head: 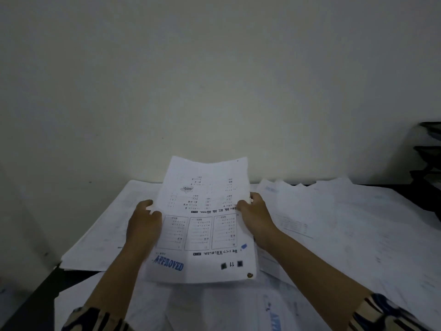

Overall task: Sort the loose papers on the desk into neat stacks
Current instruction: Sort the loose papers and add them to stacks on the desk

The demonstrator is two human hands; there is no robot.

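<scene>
Loose papers [100,225] cover the dark desk [35,304] left of the held sheaf [205,225]. Left hand [144,225] pinches the sheaf's left edge, thumb on top. The sheaf, stamped APPROVED and fastened at one corner, is lifted above the desk. Right hand [256,219] grips its right edge. More papers lie right of it, before black trays [429,158].

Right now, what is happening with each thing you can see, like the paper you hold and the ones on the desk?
White stapled worksheet with a blue APPROVED stamp: held up off the desk, print upside down to the camera.
Left hand: grips the worksheet's left edge.
Right hand: grips its right edge.
Loose white papers: spread flat and overlapping, unsorted.
Dark desk: mostly covered.
Black stacked trays: holding paper, at the far right.
</scene>
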